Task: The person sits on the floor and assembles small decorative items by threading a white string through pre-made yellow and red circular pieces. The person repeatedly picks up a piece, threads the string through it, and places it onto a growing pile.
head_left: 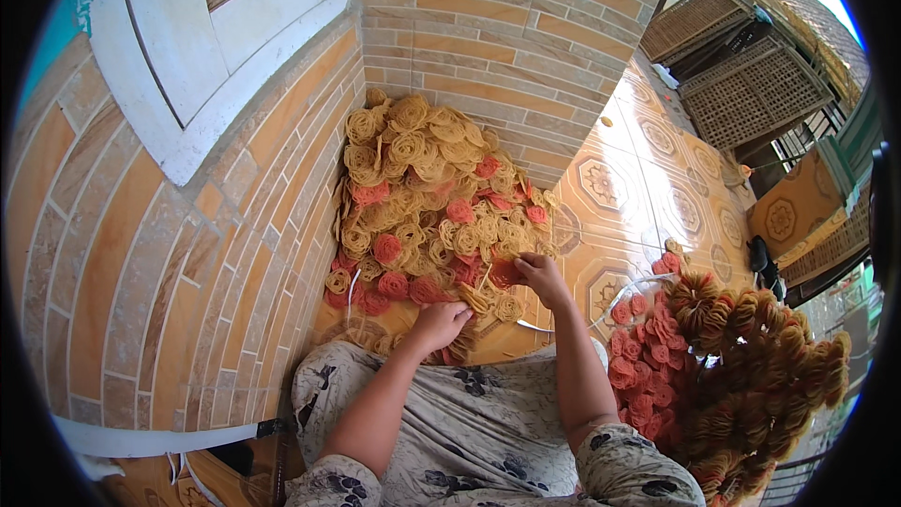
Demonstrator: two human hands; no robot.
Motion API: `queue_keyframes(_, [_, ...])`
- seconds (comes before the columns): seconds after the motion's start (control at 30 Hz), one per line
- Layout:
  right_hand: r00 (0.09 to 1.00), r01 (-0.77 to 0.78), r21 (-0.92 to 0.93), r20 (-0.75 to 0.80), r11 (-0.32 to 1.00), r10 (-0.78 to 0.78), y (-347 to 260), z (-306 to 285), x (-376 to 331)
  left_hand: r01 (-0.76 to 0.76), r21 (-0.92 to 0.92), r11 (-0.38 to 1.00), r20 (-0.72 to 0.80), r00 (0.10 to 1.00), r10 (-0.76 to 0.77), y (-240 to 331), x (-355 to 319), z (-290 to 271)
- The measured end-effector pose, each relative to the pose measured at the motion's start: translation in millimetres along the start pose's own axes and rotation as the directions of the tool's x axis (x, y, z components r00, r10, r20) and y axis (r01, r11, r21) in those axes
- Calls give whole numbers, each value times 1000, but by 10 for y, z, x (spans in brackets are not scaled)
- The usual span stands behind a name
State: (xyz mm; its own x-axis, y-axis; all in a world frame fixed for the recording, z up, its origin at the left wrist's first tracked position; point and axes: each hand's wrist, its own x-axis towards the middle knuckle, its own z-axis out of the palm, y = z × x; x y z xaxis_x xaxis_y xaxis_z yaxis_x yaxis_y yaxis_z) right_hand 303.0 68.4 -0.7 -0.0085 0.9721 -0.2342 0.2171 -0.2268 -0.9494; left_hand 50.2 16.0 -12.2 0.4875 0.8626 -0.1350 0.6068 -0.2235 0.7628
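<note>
Nearest us, at the bottom of the frame, our grey floral-print lap cloth point(469, 432) spreads out; just beyond it our left hand point(439, 324) curls shut around a stack of yellow coiled noodle-like crackers point(462, 343), and our right hand point(540, 274) pinches a red coiled cracker point(507, 272) at the edge of the heap. Farther off, the heap of yellow and red coiled crackers point(432, 197) banks into the tan brick wall corner point(497, 47). These look brittle, so we judge a hard squeeze could crack them, and tugging from the edge could slide the heap onto the patterned orange floor tiles point(648, 178).
</note>
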Motion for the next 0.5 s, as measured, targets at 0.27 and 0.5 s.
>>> queue_keyframes(0.27, [999, -19, 137, 42, 990, 14, -94, 135, -43, -29, 67, 997, -20, 999, 31, 44, -19, -37])
queue_keyframes(0.5, [997, -37, 148, 76, 988, 26, -208, 163, -117, -44, -16, 999, -20, 999, 44, 100, -36, -63])
